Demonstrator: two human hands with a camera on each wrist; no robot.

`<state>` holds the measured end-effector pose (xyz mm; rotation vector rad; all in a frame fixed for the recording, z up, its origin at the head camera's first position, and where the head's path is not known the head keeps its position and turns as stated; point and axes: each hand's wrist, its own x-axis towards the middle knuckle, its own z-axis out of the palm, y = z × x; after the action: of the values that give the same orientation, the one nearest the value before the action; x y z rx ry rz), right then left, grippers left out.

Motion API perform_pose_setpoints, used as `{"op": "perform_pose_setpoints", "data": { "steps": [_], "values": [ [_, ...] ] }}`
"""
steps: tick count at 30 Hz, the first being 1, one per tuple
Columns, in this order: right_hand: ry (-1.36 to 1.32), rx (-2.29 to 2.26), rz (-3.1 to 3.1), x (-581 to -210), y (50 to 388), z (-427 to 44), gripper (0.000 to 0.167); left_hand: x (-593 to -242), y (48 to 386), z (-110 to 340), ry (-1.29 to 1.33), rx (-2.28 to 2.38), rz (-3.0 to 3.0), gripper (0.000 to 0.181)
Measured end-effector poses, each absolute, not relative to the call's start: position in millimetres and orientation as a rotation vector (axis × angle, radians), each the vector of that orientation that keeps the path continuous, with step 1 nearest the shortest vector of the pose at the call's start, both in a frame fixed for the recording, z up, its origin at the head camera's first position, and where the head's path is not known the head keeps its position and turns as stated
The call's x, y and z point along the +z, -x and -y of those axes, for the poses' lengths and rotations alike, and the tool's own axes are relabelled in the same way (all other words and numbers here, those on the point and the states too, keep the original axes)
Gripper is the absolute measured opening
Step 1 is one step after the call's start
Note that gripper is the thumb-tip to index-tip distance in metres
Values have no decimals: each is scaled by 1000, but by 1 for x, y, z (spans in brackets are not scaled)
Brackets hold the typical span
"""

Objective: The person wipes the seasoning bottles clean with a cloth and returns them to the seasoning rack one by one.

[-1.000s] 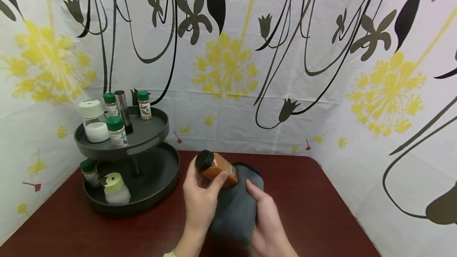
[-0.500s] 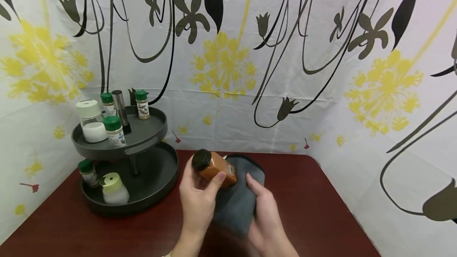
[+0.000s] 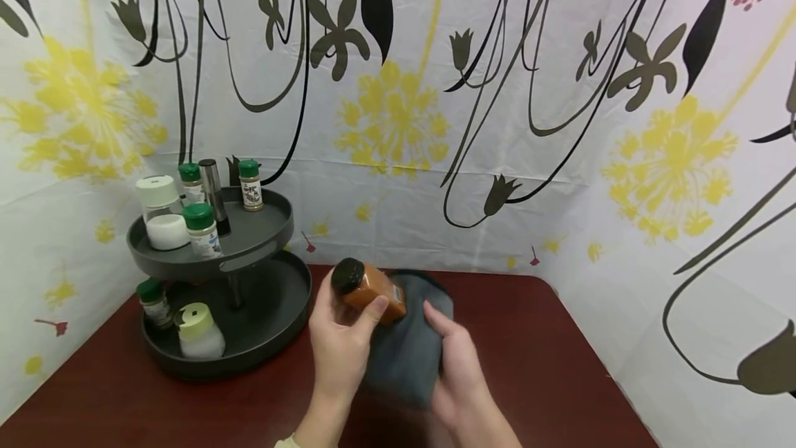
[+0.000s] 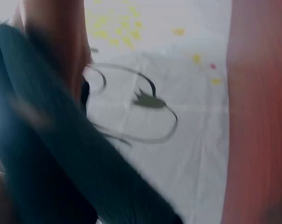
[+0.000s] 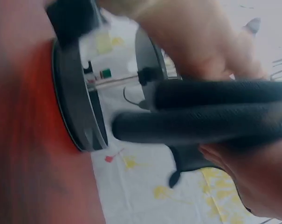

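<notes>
My left hand [image 3: 338, 355] grips a spice bottle [image 3: 375, 294] with orange-brown contents and a black cap. The bottle is tilted, its cap toward the upper left. A dark grey-blue cloth [image 3: 404, 365] hangs folded from my right hand [image 3: 460, 372], whose thumb lies on its front. The cloth's upper part meets the bottle's lower right side. In the left wrist view the blurred cloth [image 4: 61, 126] covers much of the left side. Two thick folds of cloth [image 5: 187, 127] cross the right wrist view between the hands. Most of my right fingers are hidden behind the cloth.
A dark two-tier round rack [image 3: 264, 223] stands left on the red-brown table [image 3: 528, 337]. Its upper tier bears green-capped jars [image 3: 202, 230], a white-lidded jar [image 3: 163, 213] and a metallic cylinder [image 3: 214, 196]. A yellow-lidded jar [image 3: 200, 330] sits below. A patterned sheet [image 3: 373, 227] hangs behind.
Both hands, with the bottle and the cloth, have shifted slightly left in the head view. The grips look unchanged, and the cloth's lower part is blurred by motion.
</notes>
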<state>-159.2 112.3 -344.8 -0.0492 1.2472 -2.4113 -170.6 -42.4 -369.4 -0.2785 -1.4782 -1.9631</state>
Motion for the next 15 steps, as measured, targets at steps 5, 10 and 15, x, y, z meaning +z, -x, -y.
{"op": "perform_pose_setpoints", "data": {
  "steps": [5,10,15],
  "values": [
    [-42,-2443,-1363,-339,157,-115,65,-373,175,52,218,-2052,1406,60],
    [21,-2444,-1338,-341,179,-106,62,-372,177,48,283,-2085,1411,61],
    [54,-2375,-1250,-359,170,-99,62,-379,181,53,271,-2027,1470,60]
  ]
}}
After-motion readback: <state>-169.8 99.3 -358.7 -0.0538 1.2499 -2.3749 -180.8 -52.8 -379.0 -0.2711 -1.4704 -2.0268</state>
